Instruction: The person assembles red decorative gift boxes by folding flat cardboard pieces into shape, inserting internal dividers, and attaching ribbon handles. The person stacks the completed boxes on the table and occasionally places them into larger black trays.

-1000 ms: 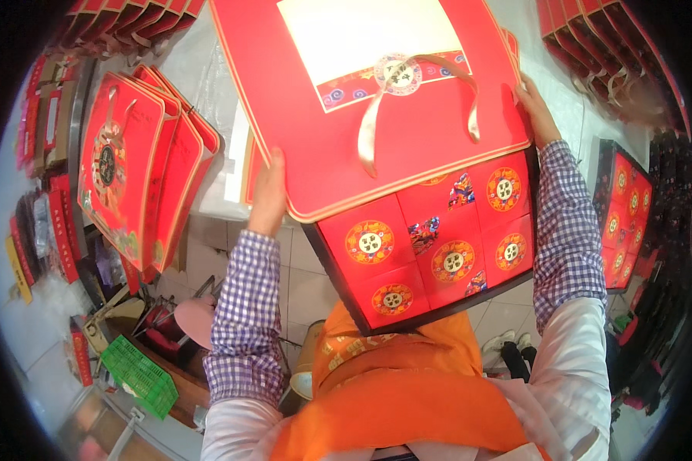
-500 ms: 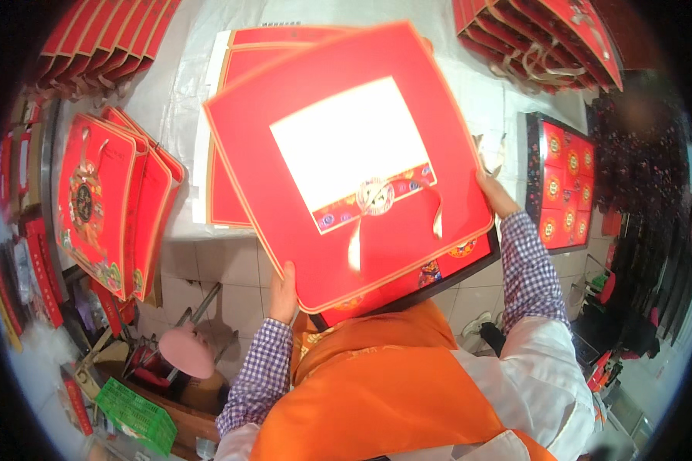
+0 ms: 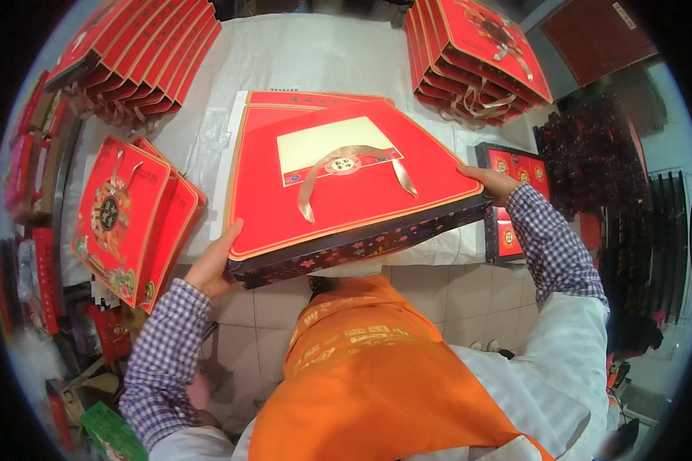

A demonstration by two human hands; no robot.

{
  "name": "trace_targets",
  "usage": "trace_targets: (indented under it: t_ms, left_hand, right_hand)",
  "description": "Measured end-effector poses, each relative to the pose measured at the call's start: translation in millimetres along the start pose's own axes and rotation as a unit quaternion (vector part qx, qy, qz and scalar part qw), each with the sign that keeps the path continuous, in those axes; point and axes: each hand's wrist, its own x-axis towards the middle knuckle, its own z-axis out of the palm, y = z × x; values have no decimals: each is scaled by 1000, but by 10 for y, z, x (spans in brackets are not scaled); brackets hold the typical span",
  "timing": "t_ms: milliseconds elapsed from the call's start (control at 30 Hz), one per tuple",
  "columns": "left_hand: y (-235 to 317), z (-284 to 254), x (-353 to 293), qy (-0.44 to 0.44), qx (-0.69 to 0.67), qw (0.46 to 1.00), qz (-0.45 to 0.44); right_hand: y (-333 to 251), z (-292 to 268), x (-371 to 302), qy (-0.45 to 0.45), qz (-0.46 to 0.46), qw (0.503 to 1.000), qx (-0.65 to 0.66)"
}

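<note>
A square gift box (image 3: 361, 244) with dark floral sides spans the space between my two hands. Its red lid (image 3: 269, 207) lies on top, edged in gold, with a pale panel, a round emblem and a looped gold ribbon (image 3: 309, 192). My left hand (image 3: 214, 265) grips the near left corner, thumb on the lid. At the right corner, my right hand (image 3: 494, 184) has its thumb over the edge and its other fingers mostly hidden. Beneath the box's far side, flat red printed pieces (image 3: 265, 107) lie on the white-covered table (image 3: 307, 54).
Two red gift bags (image 3: 123, 223) with ribbon handles lean at the table's left. Rows of red bags stand at the far left (image 3: 146, 58) and far right (image 3: 477, 46). An open black-rimmed box (image 3: 480, 157) holding red packets lies beyond my right wrist.
The red lid has come down level onto the box, which has moved away from my body over the table edge. My left hand has shifted outward to the left.
</note>
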Motion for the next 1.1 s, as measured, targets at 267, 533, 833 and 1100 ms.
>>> trace_targets:
  t_ms: [267, 533, 833, 1100]
  left_hand:
    - [32, -134, -703, -9, -15, 999, -33]
    - [276, -365, -845, -132, 31, 991, 8]
    - [679, -273, -685, -65, 76, 990, 96]
    - [305, -513, -179, -23, -96, 993, 67]
  right_hand:
    - [-67, 193, -738, 21, 32, 997, 64]
    - [-420, 303, -1042, -57, -57, 995, 54]
    - [-926, 48, -788, -150, -123, 980, -41]
    - [-326, 122, -39, -73, -52, 978, 189]
